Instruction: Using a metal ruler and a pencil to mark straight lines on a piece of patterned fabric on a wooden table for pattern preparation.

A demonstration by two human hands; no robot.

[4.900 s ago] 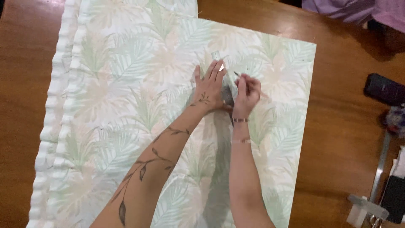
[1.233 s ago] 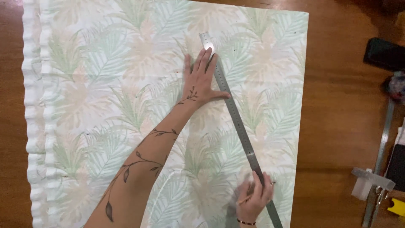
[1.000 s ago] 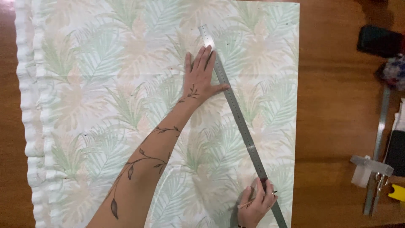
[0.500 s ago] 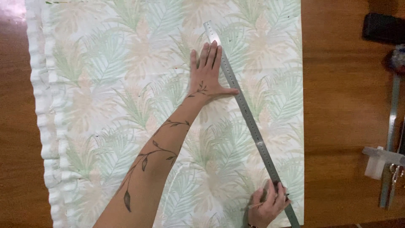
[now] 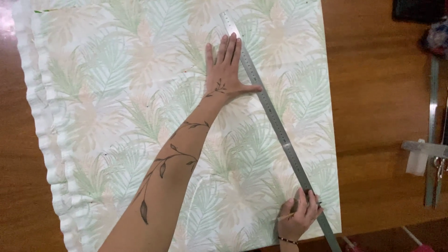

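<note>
Ruler (image 5: 275,126) lies slantwise across leaf-print fabric (image 5: 140,93), upper middle to lower right.
Left hand (image 5: 226,70), fingers spread flat, pins it; right hand (image 5: 298,217) pinches what looks like a pencil (image 5: 285,216) against its edge, marking a line. Next calls for a steady ruler.

A brown wooden table (image 5: 378,107) carries the work surface. At its right edge lies a long metal bar (image 5: 433,130) with a crosswise metal piece (image 5: 427,148) and a small white block (image 5: 416,162) just beside it. A dark flat object (image 5: 417,9) sits at the upper right corner, with a blurred multicoloured item (image 5: 437,39) below it.
</note>
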